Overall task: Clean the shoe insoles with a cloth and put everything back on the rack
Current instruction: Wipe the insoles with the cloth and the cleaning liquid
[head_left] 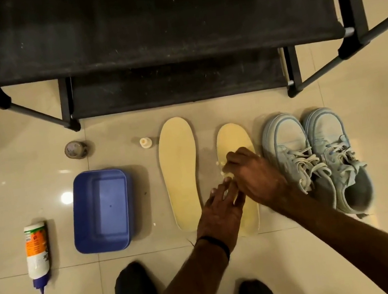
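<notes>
- Two yellow insoles lie side by side on the tiled floor (361,120) at the centre of the head view: the left insole (180,172) is bare, and the right insole (233,138) sits partly under our hands.
- Our right hand (250,173) is curled over the middle of the right insole, gripping a small pale cloth (226,173) that shows only at the fingertips.
- Our left hand (219,209) lies flat with fingers straight, pressing on the lower part of the same insole; a dark band circles its wrist.
- Just right of the insoles stands a pair of light blue shoes (316,158), touching each other, laces loose.
- At left centre we see a blue tub (101,209), and further left a white bottle (37,250) lying on its side.
- A tape roll (75,149) and a small cap (145,142) sit above them.
- The black rack (158,25) fills the upper frame.
</notes>
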